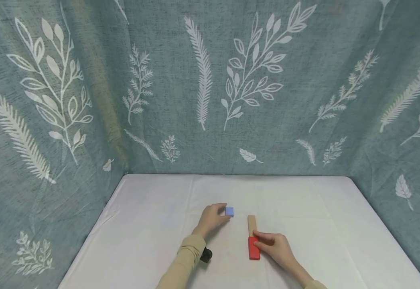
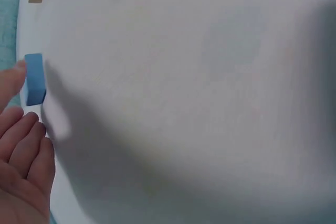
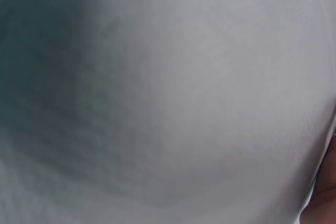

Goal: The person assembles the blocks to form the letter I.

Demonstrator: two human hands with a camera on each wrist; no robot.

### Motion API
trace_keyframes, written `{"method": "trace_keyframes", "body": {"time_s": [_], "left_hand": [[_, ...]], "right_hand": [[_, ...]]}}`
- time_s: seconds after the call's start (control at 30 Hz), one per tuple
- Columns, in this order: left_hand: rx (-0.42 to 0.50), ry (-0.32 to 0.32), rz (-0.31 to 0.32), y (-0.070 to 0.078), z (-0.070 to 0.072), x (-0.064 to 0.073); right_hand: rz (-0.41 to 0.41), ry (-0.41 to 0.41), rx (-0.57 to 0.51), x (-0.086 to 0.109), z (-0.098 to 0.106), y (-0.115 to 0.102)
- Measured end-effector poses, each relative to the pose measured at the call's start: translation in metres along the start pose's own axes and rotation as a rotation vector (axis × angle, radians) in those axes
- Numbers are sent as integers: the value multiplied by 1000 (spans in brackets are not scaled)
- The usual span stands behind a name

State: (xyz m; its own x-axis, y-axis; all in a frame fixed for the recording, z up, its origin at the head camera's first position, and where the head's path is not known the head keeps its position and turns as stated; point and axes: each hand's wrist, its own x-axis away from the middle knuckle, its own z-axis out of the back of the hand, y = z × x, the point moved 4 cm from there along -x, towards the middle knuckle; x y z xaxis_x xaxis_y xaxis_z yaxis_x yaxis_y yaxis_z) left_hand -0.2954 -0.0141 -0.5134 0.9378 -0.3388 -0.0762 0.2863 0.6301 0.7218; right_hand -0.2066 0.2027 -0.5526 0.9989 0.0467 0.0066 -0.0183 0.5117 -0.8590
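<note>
My left hand (image 1: 210,218) reaches around a small blue block (image 1: 229,212), thumb on its near side and index finger beyond its far side. In the left wrist view the thumb overlaps the edge of the blue block (image 2: 35,80), while the other fingertips (image 2: 32,116) stay a little apart from it. My right hand (image 1: 276,247) is at a red block (image 1: 254,249), with its thumb tip at the block's right edge. Its index fingertip lies by the join with a plain wooden block (image 1: 252,225), which extends away from the red one in line.
A white cloth covers the table (image 1: 303,208). Patterned green curtain (image 1: 210,88) hangs behind it and along both sides. A black wrist camera (image 1: 206,255) sits at the left sleeve. The right wrist view mostly shows blurred white cloth.
</note>
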Motion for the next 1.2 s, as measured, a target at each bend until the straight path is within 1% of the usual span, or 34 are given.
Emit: {"method": "trace_keyframes", "body": {"time_s": [0.17,0.33,0.5,0.63,0.8,1.03,1.2], "left_hand": [[-24,84,-18,-8,-5,2],[-19,134,-32,-16,-5,2],[-7,143,-42,-17,-3,1],[5,153,-42,-17,-3,-1],[22,168,-48,-17,-4,-1],[60,188,-51,-18,-5,-1],[62,195,-51,-20,-7,-1]], "right_hand": [[4,-15,-6,0,-3,0],[5,-22,-11,0,-3,-1],[1,-22,-13,-1,-3,-2],[18,-9,6,-1,-2,-4],[8,9,14,0,-1,-3],[-2,2,7,0,-2,0],[-1,3,5,0,-3,2]]}}
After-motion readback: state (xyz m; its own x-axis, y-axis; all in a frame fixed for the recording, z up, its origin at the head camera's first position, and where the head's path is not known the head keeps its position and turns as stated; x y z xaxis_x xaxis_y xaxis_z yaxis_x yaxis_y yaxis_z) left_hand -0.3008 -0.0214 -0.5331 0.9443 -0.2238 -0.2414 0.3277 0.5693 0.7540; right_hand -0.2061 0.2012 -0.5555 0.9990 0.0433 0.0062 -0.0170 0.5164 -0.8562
